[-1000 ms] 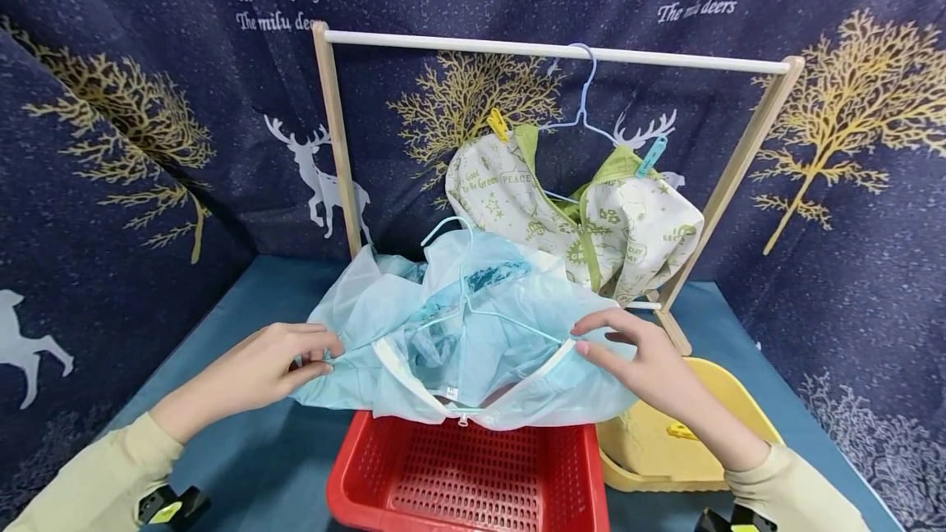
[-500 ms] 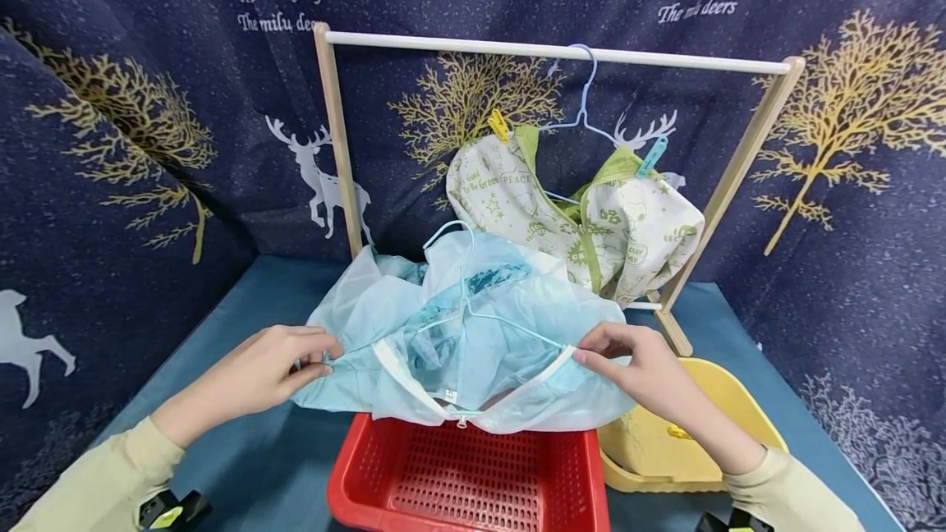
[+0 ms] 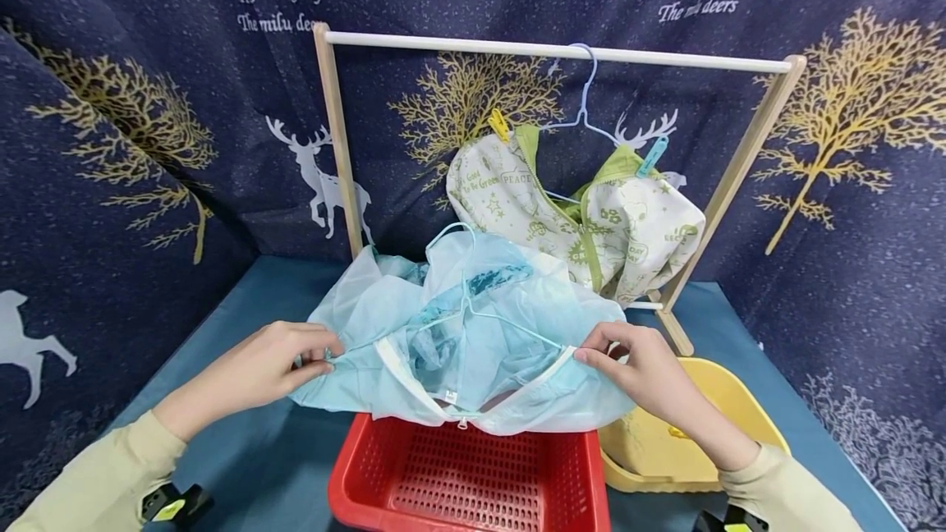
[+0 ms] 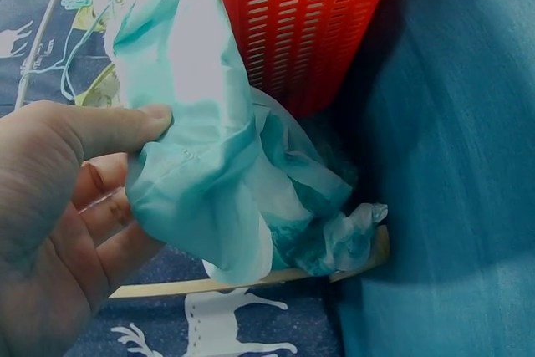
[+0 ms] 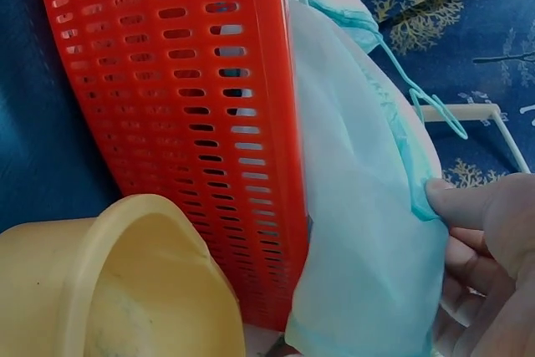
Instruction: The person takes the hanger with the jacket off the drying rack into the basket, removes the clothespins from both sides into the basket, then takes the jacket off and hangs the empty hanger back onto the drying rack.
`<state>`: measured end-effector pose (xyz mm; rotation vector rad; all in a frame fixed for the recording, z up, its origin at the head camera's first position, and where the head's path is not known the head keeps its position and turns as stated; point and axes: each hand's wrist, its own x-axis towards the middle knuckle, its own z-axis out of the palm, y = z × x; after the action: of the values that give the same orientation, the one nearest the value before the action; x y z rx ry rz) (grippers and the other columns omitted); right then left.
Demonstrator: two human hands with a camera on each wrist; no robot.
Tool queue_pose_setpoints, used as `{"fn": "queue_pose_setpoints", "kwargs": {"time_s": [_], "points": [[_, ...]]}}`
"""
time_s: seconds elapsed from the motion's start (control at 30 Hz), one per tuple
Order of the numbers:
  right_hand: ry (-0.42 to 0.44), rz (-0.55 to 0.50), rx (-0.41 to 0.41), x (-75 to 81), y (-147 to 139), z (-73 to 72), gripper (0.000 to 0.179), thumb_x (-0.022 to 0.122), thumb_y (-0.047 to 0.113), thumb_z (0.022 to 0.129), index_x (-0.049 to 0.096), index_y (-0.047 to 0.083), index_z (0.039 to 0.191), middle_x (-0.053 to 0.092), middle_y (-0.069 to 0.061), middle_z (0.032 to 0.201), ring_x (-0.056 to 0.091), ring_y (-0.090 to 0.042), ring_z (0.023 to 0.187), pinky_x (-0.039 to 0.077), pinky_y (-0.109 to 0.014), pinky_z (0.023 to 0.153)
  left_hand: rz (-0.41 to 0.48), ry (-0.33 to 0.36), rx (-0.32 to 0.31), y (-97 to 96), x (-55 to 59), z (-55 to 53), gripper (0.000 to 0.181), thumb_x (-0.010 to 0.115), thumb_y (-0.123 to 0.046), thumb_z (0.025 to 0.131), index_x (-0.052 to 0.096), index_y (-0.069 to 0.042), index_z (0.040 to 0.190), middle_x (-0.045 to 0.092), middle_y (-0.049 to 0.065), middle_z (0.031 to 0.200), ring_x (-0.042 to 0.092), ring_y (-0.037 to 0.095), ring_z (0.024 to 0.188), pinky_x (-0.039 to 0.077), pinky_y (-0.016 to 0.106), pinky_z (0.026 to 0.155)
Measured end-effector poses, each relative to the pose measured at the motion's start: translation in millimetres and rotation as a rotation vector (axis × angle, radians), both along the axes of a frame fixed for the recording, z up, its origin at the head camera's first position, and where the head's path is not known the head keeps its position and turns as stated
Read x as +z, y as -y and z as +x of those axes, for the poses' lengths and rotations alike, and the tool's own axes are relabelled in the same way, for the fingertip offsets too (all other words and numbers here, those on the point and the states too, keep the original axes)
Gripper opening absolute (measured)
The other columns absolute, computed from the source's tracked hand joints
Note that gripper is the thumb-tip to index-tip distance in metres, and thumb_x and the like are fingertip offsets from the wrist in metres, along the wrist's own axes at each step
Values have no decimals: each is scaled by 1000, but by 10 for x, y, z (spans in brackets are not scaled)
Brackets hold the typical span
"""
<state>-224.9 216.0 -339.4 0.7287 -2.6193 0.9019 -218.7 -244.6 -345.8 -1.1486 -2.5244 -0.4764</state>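
The sheer light-blue zip jacket [image 3: 510, 368] lies over the far side of the red basket [image 3: 340, 474], left hand [image 3: 284, 357] and right hand [image 3: 641, 361] each pinching its fabric, best drawn evenly so it sits squarely on the aqua hanger [image 3: 466, 300].

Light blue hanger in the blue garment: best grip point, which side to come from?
I'd pinch the light blue hanger at its neck, below the hook, from above, between left hand and right hand. The hook stands clear of the blue garment in the right wrist view, while the arms slope down into it.
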Motion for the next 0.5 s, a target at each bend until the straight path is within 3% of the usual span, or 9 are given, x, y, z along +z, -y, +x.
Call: {"fn": "queue_pose_setpoints", "kwargs": {"time_s": [0.27,0.5], "points": [[7,-14,3,-2,18,-7,16,72,20,90,67,28,77,67,15,78,58,2,70,52,-23,66,14,51,33,-4,30,-18,22,76,-4,82,68,-21,92,61,-17,79,49,-10,68,44,17,58],[-42,-17,-1,-16,23,-9,17,74,18,88,67,29,76,67,16,77,58,2,71,52,-22,66,24,30,77,-34,62,4,20,78,-8,81,69,-24,89,60,-20,77,47,-10,67,43,17,57]]}}
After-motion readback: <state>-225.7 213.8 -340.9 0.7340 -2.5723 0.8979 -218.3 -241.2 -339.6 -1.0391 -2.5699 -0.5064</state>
